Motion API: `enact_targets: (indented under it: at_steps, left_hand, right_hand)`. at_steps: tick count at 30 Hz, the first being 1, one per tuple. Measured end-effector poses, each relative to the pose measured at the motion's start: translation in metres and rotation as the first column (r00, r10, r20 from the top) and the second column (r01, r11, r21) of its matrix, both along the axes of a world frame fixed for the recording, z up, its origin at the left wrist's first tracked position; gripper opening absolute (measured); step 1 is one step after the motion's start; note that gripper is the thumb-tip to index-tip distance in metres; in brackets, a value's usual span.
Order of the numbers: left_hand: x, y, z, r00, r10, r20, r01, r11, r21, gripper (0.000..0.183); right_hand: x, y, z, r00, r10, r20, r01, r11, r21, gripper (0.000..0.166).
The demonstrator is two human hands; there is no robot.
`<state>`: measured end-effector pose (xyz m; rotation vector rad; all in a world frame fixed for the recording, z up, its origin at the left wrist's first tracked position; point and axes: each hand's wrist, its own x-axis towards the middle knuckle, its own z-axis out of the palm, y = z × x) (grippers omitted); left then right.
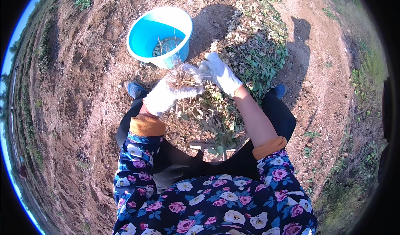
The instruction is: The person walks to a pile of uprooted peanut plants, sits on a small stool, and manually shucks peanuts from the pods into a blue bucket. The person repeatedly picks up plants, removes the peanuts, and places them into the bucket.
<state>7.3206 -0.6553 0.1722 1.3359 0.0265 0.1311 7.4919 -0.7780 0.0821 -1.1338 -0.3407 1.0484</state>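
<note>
My left hand point(170, 89), in a white knit glove, is closed around the roots of a pulled peanut plant point(182, 79), whose leafy stems seem to hang down between my knees. Close beside it is my right hand point(220, 74), gloved too, its curled fingertips at the roots; whether they grip a peanut pod cannot be told. Just beyond my left hand stands a blue plastic bucket point(140, 38) with peanut pods point(157, 50) in its bottom. A heap of peanut plants point(256, 54) with pods among the stems lies beyond my right hand.
My shoes point(134, 88) rest on dry soil point(93, 88) on both sides of the plants. Part of a low frame point(215, 147) shows between my legs. Grass and weeds point(359, 141) grow along the right side, and green crop rows point(28, 125) run at the far left.
</note>
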Motion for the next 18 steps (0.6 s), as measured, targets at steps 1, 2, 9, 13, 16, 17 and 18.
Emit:
enact_targets:
  at_steps: [1, 2, 9, 13, 16, 17, 18]
  left_hand:
    - [-0.003, 0.007, -0.001, 0.999, -0.029, -0.044, 0.027, 0.999, -0.045, 0.021]
    - [0.0, 0.01, -0.009, 0.998, -0.001, 0.065, 0.006, 0.997, -0.076, 0.022]
    - [-0.001, 0.008, -0.018, 0.975, 0.013, 0.22, 0.079, 0.911, -0.405, 0.048]
    - [0.002, -0.01, -0.004, 0.965, 0.21, 0.158, -0.137, 0.915, -0.38, 0.055]
    - [0.011, -0.007, -0.018, 0.987, 0.127, 0.101, -0.086, 0.938, -0.337, 0.055]
    - [0.008, -0.01, -0.016, 0.994, 0.075, 0.081, -0.047, 0.951, -0.305, 0.056]
    - [0.009, -0.012, -0.019, 0.994, 0.052, 0.093, -0.026, 0.967, -0.254, 0.056]
  right_hand:
    - [0.005, 0.007, 0.021, 0.994, -0.062, -0.087, 0.077, 0.982, 0.174, 0.043]
    - [0.006, 0.009, 0.045, 0.972, -0.051, 0.23, 0.028, 0.994, 0.103, 0.063]
    - [-0.053, -0.054, 0.059, 0.694, 0.556, 0.458, -0.541, 0.822, -0.178, 0.089]
    - [-0.064, -0.073, 0.061, 0.702, 0.341, 0.626, -0.262, 0.94, -0.218, 0.057]
    - [-0.07, -0.085, 0.075, 0.417, 0.21, 0.884, 0.107, 0.955, -0.278, 0.039]
    - [-0.069, -0.09, 0.075, 0.356, 0.209, 0.911, 0.143, 0.951, -0.274, 0.039]
    - [-0.067, -0.095, 0.072, 0.293, 0.209, 0.933, 0.18, 0.946, -0.268, 0.038]
